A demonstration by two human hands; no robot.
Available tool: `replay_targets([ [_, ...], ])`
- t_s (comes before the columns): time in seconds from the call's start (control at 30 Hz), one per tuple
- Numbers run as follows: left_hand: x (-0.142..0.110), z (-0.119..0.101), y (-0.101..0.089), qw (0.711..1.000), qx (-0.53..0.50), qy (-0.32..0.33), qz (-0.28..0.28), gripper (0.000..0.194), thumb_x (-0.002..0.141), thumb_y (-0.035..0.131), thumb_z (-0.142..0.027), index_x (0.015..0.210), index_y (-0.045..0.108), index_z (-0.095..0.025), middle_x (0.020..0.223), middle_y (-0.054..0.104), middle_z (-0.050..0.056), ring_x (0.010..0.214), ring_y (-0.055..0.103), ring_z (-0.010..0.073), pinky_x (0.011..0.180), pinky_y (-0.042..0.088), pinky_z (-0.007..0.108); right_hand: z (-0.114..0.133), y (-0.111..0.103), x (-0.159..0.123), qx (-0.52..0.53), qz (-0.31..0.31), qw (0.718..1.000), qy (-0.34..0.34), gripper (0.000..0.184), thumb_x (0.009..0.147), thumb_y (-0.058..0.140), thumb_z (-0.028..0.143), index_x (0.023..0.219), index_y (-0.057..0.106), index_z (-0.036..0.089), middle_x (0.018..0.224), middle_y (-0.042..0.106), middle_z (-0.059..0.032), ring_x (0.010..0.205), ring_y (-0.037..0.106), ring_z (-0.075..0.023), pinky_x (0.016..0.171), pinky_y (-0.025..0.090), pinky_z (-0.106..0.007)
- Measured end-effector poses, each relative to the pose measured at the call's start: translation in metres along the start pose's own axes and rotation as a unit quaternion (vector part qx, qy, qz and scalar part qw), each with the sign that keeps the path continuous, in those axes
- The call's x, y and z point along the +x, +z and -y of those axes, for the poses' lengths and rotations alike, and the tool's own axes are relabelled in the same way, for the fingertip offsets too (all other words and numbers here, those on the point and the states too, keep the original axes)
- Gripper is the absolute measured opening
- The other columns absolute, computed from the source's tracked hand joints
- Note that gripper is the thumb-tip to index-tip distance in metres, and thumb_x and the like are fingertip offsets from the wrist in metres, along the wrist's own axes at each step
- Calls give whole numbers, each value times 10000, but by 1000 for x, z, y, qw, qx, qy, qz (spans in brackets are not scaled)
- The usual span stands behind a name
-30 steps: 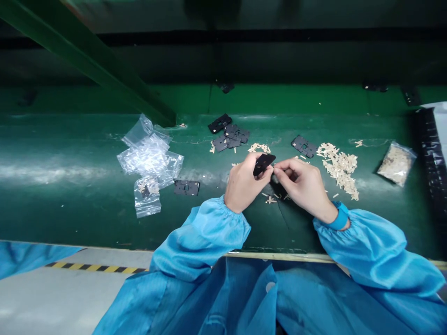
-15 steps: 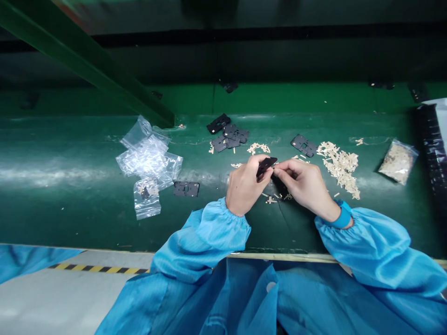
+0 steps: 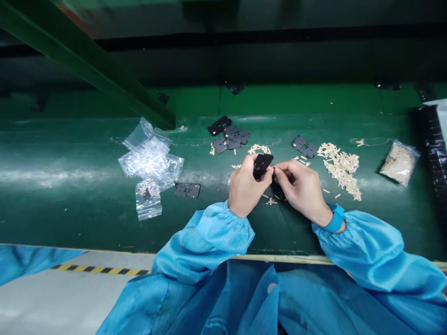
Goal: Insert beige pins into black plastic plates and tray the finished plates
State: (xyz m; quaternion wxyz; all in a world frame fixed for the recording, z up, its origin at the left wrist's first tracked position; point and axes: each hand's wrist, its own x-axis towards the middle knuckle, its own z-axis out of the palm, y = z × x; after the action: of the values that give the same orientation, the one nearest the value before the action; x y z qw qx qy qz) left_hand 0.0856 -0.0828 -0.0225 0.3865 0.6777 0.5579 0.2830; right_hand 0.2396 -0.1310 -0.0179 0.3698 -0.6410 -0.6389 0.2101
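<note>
My left hand [image 3: 247, 186] pinches a small black plastic frame [image 3: 262, 166] by its lower end, with the piece standing up from my fingers. My right hand [image 3: 300, 186] is just to the right, its fingertips pinched together against the frame's lower right edge. Anything between those fingertips is hidden. Under my right fingers lies a dark object [image 3: 278, 190], partly covered. A few beige strips [image 3: 271, 201] lie on the belt just below my hands. Blue elasticated sleeves cover both forearms, and a blue wrist strap [image 3: 335, 218] circles my right wrist.
On the green belt [image 3: 70, 209] lie several black frames [image 3: 230, 139], another frame [image 3: 303, 146], and one more [image 3: 187, 190]. A heap of beige strips [image 3: 340, 170] lies right of my hands. Clear plastic bags [image 3: 148, 160] lie left, and a filled bag [image 3: 400, 163] right.
The black frame has turned from a flatter tilt to a more upright position in my left hand. My right fingertips have closed in against its edge. The view has shifted slightly.
</note>
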Motion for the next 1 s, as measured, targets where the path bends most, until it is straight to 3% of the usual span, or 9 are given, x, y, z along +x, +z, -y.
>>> replay_targets([
  [0.23,2,-1,-1,999,-40,3,1,258,841,731,-265,1073,620,-252,927,779,-10,849,750,186,794,580,305,-9,-2,6,34,-10,999,29,116,939,604,190,841,665,208,703,620,2,569,533,-138,553,417,-290],
  [0.4,3,3,-2,999,-34,20,-24,267,880,702,-269,1131,609,-255,938,779,-19,797,742,158,780,576,285,-33,-23,17,-134,-49,989,-23,157,894,604,143,752,616,210,676,555,-9,599,511,-168,604,402,-329],
  [0.5,-1,5,-1,996,14,73,-54,300,916,672,-248,1208,605,-258,957,782,-15,796,748,143,812,577,279,-35,-31,18,-185,-44,981,-44,191,945,597,204,757,630,215,720,557,-44,689,550,-213,645,424,-355],
  [0.57,-5,6,1,988,44,130,-76,280,944,651,-239,1221,612,-252,987,783,-2,843,755,138,858,575,271,-29,-30,15,-143,-35,988,-52,107,958,587,201,959,694,209,925,630,-92,812,595,-234,714,469,-373],
  [0.63,-7,8,3,976,63,183,-95,269,965,645,-245,1232,614,-242,1016,783,14,882,760,138,877,574,260,-20,-25,11,-63,-8,997,-34,165,961,602,212,1095,697,218,1030,648,-95,827,605,-217,720,486,-365],
  [0.7,-8,10,6,963,72,231,-114,268,971,652,-250,1235,615,-232,1013,782,23,885,763,139,865,577,245,-12,-18,8,23,22,999,20,120,976,623,285,1031,707,219,932,660,-61,729,585,-178,648,469,-333],
  [0.8,-10,12,9,949,80,277,-129,260,974,656,-250,1231,626,-225,972,780,23,834,759,136,829,583,235,-6,-8,6,135,36,984,115,204,983,616,375,900,687,202,753,646,-22,632,551,-145,570,432,-293],
  [0.9,-12,11,10,950,68,279,-120,248,971,658,-250,1218,640,-230,960,782,21,798,752,134,813,586,240,-5,-5,7,196,31,967,157,221,935,650,392,846,675,191,684,637,-9,588,523,-130,537,416,-270],
  [1.0,-11,6,8,976,-8,204,-73,302,932,715,-291,1217,631,-237,990,793,16,837,760,141,824,591,254,-6,-9,10,210,14,962,172,211,891,680,384,820,685,185,669,642,-9,568,511,-123,517,404,-259],
])
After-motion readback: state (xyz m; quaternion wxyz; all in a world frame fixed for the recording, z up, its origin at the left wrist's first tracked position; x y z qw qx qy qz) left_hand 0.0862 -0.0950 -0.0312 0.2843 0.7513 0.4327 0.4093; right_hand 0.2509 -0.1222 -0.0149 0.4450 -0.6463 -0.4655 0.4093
